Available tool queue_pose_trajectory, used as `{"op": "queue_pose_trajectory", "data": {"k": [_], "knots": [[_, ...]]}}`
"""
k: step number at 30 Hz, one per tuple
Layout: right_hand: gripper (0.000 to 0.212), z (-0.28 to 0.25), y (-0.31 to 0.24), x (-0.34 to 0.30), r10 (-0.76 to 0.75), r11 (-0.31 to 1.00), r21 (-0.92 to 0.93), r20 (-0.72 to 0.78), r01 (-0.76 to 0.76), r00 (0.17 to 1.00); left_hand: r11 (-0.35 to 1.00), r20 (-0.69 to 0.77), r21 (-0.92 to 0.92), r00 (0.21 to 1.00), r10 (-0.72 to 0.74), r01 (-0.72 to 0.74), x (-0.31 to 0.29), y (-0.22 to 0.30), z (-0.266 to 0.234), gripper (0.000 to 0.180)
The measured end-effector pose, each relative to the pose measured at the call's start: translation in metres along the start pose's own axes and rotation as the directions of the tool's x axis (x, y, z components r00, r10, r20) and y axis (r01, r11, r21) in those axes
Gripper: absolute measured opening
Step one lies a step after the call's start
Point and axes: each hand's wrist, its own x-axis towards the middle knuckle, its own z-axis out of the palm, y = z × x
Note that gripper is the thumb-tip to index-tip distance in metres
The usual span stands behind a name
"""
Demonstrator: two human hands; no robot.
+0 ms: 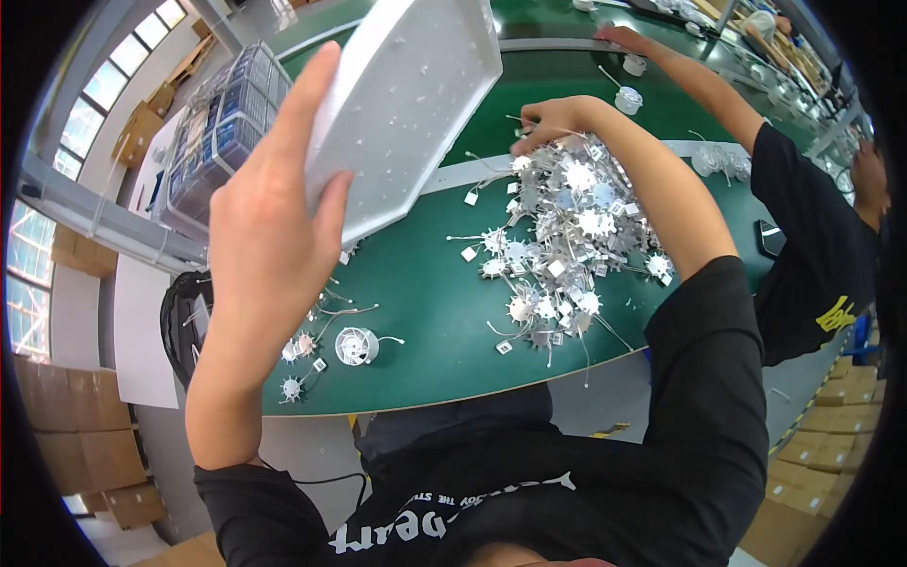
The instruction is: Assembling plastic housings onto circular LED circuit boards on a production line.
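Note:
My left hand [274, 203] grips the rim of a white shallow tray [416, 104], its thumb on the inner face and its fingers behind the edge. The tray stands tilted up on its side above the table, with small pale specks on its inner face. At the far edge of a large heap of white star-shaped parts with wires and small square connectors [576, 222], my right hand [557, 121] has its fingers curled down against the pile. Whatever lies between those fingertips is hidden.
On the green table [425, 312] stand a round white housing with a wire [356, 347] and more star parts [293, 387]. Left are a strapped plastic-wrapped stack [222, 123] and a black bag [175, 321]. Another person's arm [709, 90] reaches in at right, near a phone [770, 238].

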Motion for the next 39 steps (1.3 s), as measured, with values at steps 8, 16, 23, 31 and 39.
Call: {"op": "queue_pose_trajectory", "data": {"k": [8, 16, 23, 31, 39], "knots": [[0.043, -0.012, 0.034, -0.021, -0.197, 0.967, 0.186, 0.110, 0.175, 0.974, 1.000, -0.072, 0.013, 0.997, -0.005, 0.006, -0.006, -0.019, -0.003, 0.087], [0.035, -0.001, 0.068, -0.078, -0.045, 0.976, 0.211, -0.022, 0.048, 0.999, 0.999, -0.060, -0.006, 0.997, -0.040, 0.040, -0.020, -0.040, -0.014, 0.087], [0.047, -0.001, 0.067, -0.087, 0.128, 0.982, 0.147, -0.055, -0.118, 0.990, 0.997, -0.043, -0.013, 0.996, -0.083, 0.083, -0.028, -0.054, -0.017, 0.088], [0.087, 0.011, 0.111, -0.101, 0.328, 0.921, 0.203, 0.059, -0.333, 0.943, 0.997, -0.090, 0.039, 0.994, -0.062, 0.065, -0.027, -0.063, -0.024, 0.086], [0.093, 0.011, 0.099, -0.131, 0.415, 0.805, 0.443, 0.053, -0.394, 0.908, 0.996, -0.044, 0.053, 0.996, -0.073, 0.075, -0.023, -0.054, -0.035, 0.082]]}}
